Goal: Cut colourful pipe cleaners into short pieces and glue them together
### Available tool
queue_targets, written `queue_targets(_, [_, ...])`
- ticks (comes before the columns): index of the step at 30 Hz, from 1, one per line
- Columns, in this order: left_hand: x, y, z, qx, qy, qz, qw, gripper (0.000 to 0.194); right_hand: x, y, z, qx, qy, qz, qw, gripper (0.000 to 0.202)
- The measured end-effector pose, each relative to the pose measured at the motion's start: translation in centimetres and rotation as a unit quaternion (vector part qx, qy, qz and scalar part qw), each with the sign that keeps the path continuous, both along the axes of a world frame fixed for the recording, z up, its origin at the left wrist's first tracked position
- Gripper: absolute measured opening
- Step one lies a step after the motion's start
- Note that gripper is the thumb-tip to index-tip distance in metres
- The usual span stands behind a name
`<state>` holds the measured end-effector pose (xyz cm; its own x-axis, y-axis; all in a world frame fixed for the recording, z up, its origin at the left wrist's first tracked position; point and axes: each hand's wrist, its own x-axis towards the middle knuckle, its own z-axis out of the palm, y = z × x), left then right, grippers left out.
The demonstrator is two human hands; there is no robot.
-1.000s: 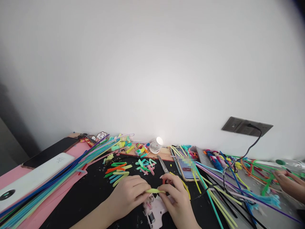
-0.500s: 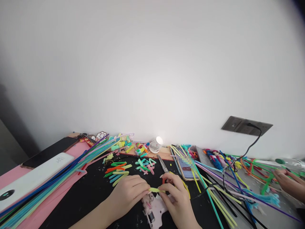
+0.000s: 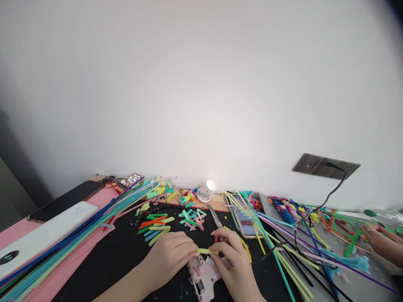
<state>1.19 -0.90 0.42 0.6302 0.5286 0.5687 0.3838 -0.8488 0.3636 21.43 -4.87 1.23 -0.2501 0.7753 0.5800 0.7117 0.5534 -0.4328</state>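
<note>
A short yellow pipe-cleaner piece (image 3: 204,251) is stretched between my two hands. My left hand (image 3: 171,258) pinches its left end, and my right hand (image 3: 231,264) pinches its right end. Just below them lies a pale pink tool (image 3: 206,279) with pink fluff at its upper left, partly covered by my right hand. Scissors (image 3: 215,216) with red handles lie beyond my right hand, their handles partly hidden by its fingers. Folded green, orange, yellow and blue pieces (image 3: 155,226) rest on the black mat (image 3: 103,256), beside a small pile of teal and pink ones (image 3: 192,218).
A paper cup (image 3: 206,191) leans near the wall. Long pipe cleaners (image 3: 91,224) cross the left side; others lie over a phone (image 3: 247,222) at right. At far right, another person's hands (image 3: 382,241) are near green strands. A black cable (image 3: 330,193) hangs from the socket.
</note>
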Motion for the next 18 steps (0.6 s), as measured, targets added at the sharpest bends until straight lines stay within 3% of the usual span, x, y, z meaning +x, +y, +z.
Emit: queue_targets(18, [-0.22,0.23,0.1,0.005,-0.006,0.021,1.0,0.018,0.36,0.32,-0.24,-0.039,0.006,-0.034,0.999,0.016])
